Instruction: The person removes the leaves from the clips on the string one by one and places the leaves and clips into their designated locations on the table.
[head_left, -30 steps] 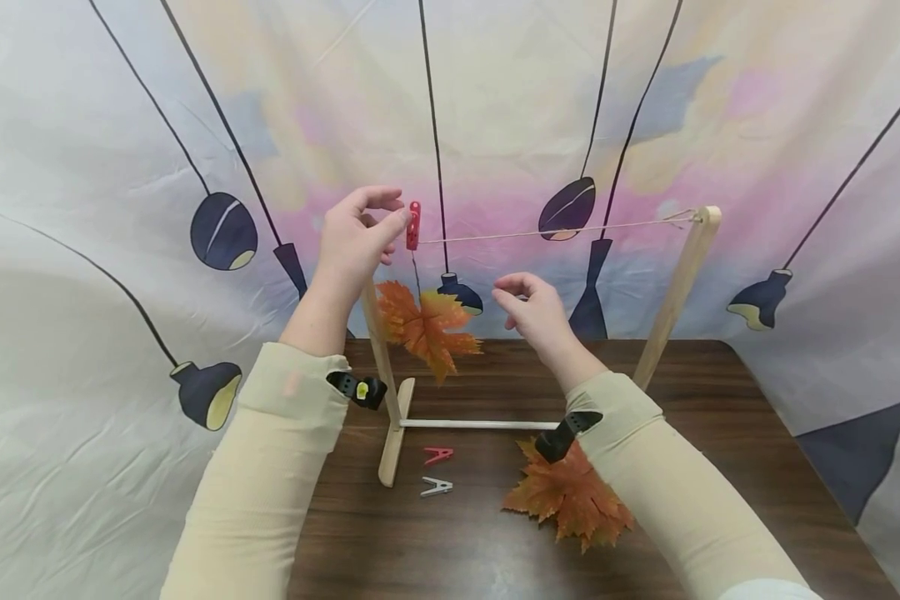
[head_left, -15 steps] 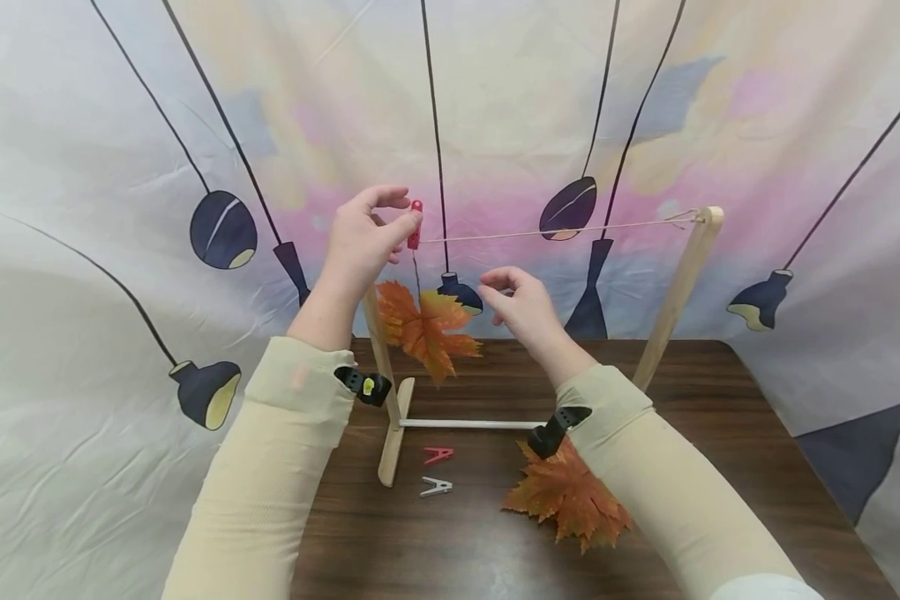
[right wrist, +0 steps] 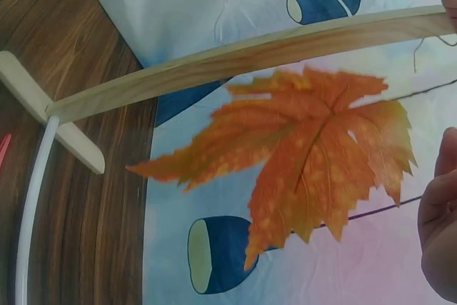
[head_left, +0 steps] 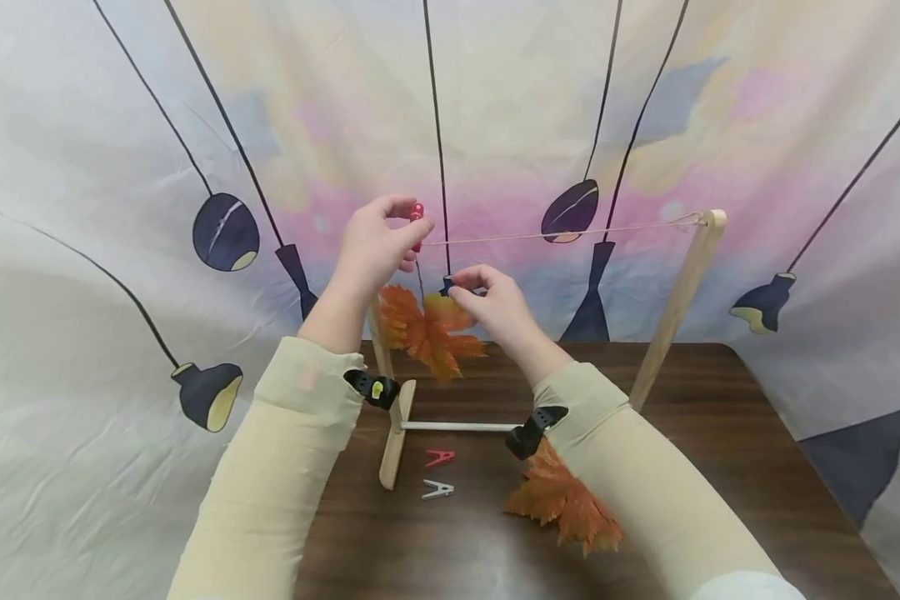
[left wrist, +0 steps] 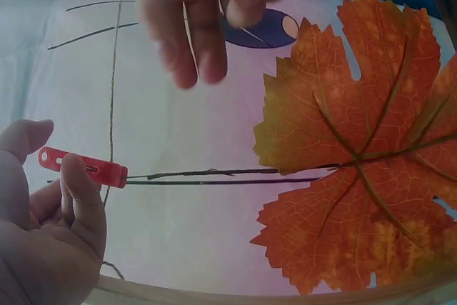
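My left hand [head_left: 371,254] pinches a red clothespin [left wrist: 111,173] at the left part of a thin string [head_left: 510,238]. In the left wrist view, the thumb lies over the clothespin's side. Below it an orange-yellow maple leaf [head_left: 423,337] hangs by its thin stem. The clothespin's jaws meet the stem near the string. Just right of the leaf, my right hand [head_left: 501,312] hovers with loosely bent fingers and nothing in them. The left wrist view shows those fingers [left wrist: 207,48] apart from the leaf and string.
The string runs to the right post [head_left: 675,308] of a wooden stand with a white crossbar [head_left: 457,427]. On the brown table [head_left: 435,550] lie a pink-red clothespin [head_left: 440,457], a white clothespin [head_left: 438,489] and another maple leaf [head_left: 566,504], partly under my right forearm.
My left hand has moved right, its thumb now covering more of the red clothespin. The right hand has moved left, close to the hanging leaf.
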### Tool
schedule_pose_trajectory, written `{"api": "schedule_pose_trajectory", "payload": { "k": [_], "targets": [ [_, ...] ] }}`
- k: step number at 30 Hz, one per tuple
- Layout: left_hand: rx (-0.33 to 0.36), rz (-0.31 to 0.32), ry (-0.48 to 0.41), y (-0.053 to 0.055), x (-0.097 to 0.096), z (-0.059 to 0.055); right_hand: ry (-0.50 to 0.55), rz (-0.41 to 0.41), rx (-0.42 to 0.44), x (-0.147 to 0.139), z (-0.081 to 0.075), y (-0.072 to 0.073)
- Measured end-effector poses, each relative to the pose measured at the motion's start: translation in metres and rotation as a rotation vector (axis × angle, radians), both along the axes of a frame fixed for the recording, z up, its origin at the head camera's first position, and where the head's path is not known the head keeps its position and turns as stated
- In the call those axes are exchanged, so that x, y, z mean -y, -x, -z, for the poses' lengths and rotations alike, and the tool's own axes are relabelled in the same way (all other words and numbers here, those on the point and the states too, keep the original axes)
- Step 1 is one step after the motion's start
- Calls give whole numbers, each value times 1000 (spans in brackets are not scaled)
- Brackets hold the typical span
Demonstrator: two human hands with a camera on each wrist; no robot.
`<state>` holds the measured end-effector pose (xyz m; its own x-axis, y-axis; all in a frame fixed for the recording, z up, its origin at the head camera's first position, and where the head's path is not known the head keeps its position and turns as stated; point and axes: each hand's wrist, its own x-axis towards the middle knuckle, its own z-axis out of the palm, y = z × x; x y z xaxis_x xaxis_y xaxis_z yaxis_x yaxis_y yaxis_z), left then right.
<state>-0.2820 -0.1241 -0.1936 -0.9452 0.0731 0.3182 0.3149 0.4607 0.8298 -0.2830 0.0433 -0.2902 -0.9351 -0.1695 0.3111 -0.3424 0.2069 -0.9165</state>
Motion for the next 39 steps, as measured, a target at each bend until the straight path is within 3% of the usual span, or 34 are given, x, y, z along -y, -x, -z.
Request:
{"api": "schedule_pose_trajectory", "payload": {
  "k": [19,29,39],
  "targets": [
    [-3,37,-127,-1,4,3,-36,-24,39,29,-7,9],
    [9,59,-124,-4,5,2,-67,1,-4,34,-8,9],
    [10,61,-110,-3,3,2,-29,14,21,36,-7,11]
  ]
}}
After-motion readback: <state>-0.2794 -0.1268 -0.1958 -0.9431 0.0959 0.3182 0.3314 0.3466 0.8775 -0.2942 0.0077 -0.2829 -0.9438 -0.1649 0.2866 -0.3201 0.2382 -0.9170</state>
